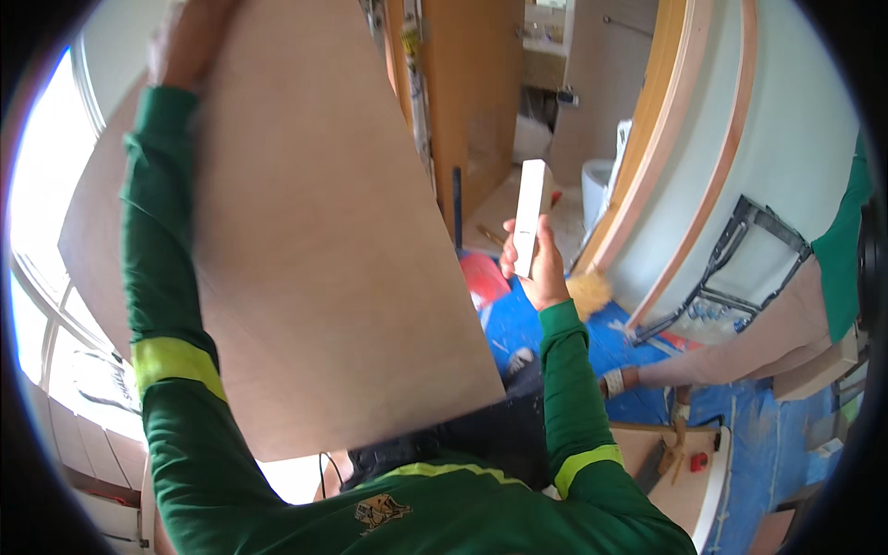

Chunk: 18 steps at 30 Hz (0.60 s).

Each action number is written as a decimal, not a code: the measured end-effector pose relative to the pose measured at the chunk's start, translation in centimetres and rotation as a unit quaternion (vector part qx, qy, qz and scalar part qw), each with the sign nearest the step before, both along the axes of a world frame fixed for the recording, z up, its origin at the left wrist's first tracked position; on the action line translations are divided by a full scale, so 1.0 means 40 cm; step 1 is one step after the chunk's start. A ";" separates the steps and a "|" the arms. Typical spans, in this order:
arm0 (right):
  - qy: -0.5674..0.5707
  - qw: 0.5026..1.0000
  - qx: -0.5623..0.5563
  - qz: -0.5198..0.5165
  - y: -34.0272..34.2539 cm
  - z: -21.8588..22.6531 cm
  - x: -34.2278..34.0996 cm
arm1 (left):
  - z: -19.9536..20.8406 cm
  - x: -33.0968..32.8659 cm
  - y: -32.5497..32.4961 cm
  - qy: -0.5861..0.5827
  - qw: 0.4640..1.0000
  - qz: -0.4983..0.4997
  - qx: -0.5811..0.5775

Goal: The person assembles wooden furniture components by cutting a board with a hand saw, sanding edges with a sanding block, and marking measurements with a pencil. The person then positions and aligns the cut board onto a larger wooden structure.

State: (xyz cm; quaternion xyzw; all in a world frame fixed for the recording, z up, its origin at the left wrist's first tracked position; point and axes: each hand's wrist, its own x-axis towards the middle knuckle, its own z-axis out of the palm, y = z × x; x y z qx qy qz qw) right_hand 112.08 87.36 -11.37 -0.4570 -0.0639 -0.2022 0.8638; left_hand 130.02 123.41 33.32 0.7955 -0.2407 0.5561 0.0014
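A large flat brown board fills the space in front of me, tilted, its lower edge by my waist. My left arm reaches up across it. My left hand is against the board near the top of the view, smeared by motion, and its grip does not show clearly. Off the board's right edge, my right hand is closed around a long, narrow white block with a tan side, held upright. The block and the board are apart.
Blue sheeting covers the floor. At right, another person's leg stretches near a black folding frame. A hand saw and a red tape measure lie on a panel. A doorway shows a toilet; windows stand left.
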 end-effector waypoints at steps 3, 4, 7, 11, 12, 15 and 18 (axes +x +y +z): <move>-0.087 0.983 -0.146 -0.067 0.063 0.147 0.077 | -0.150 0.075 -0.064 0.216 0.969 -0.036 -0.117; -0.094 0.981 -0.153 -0.071 0.121 0.215 0.108 | -0.161 0.089 -0.032 0.215 0.958 -0.100 -0.163; -0.075 0.974 -0.208 -0.043 0.267 0.433 0.202 | -0.195 0.169 0.053 0.158 0.968 -0.072 -0.184; -0.160 0.878 -0.428 -0.139 0.366 0.579 0.303 | -0.248 0.222 0.114 0.186 0.945 -0.135 -0.234; -0.169 0.855 -0.465 -0.158 0.389 0.606 0.320 | -0.267 0.226 0.117 0.170 0.953 -0.111 -0.224; -0.119 0.839 -0.501 -0.178 0.390 0.684 0.366 | -0.281 0.201 0.095 0.150 0.970 -0.071 -0.180; -0.153 0.931 -0.327 -0.056 0.427 0.746 0.452 | -0.258 0.170 0.058 0.170 0.953 -0.134 -0.211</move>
